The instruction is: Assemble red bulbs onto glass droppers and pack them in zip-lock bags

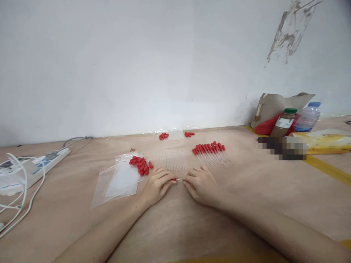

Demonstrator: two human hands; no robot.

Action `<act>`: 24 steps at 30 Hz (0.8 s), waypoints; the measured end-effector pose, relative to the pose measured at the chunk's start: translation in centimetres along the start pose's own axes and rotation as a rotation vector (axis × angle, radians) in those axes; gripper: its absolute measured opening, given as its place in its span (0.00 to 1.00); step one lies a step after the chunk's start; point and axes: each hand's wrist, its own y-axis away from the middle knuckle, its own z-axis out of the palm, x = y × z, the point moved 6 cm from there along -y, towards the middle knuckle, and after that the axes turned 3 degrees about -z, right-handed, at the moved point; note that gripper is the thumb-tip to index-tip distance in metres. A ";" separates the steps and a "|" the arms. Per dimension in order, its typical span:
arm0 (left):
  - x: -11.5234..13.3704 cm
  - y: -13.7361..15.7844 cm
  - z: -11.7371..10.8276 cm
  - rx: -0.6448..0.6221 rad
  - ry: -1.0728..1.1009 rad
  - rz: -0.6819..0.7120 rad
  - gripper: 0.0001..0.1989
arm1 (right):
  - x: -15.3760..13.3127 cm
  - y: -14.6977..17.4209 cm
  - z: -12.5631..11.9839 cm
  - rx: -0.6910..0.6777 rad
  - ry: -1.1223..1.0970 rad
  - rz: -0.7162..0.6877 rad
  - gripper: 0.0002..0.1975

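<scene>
My left hand (160, 183) is closed in a pinch on a red rubber dropper bulb (174, 179), most of it hidden by the fingers. Opposite it, my right hand (199, 183) pinches a thin glass dropper tube (179, 180), whose end meets the bulb's mouth. How deep the tube sits in the bulb I cannot tell. Just beyond both hands lies a row of bare glass tubes (172, 160). A pile of loose red bulbs (140, 164) rests left of them on plastic bags (120, 182). To the right, several droppers with red bulbs fitted (210, 148) lie side by side.
Near the wall lies a transparent bag with red bulbs (163, 136) at its ends. A white power strip (52, 164) with tangled cables (26, 179) occupies the left. At the right stand a grey bag (282, 102), a green-capped bottle (285, 122) and a blue-capped bottle (308, 117), beside yellow packaging (326, 142).
</scene>
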 end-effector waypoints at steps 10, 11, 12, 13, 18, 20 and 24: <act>-2.2 1.0 0.1 -0.026 -0.051 -0.355 0.09 | 9.8 -1.8 0.1 -0.090 0.039 0.660 0.19; -2.2 1.0 0.1 -0.032 -0.055 -0.353 0.08 | 10.6 -2.2 0.5 -0.094 0.062 0.700 0.18; -2.2 0.9 0.1 -0.036 -0.058 -0.352 0.07 | 11.1 -2.5 0.9 -0.100 0.082 0.726 0.17; -2.1 0.9 0.1 -0.039 -0.060 -0.352 0.06 | 11.4 -2.9 1.4 -0.105 0.100 0.737 0.17; -2.1 0.8 0.3 -0.061 -0.049 -0.356 0.05 | 11.8 -3.6 3.0 -0.120 0.173 0.758 0.16; -2.2 0.8 0.4 -0.069 -0.049 -0.360 0.05 | 11.9 -3.5 3.2 -0.122 0.195 0.774 0.15; -2.1 0.7 0.4 -0.070 -0.052 -0.356 0.04 | 11.9 -3.4 3.1 -0.117 0.210 0.784 0.16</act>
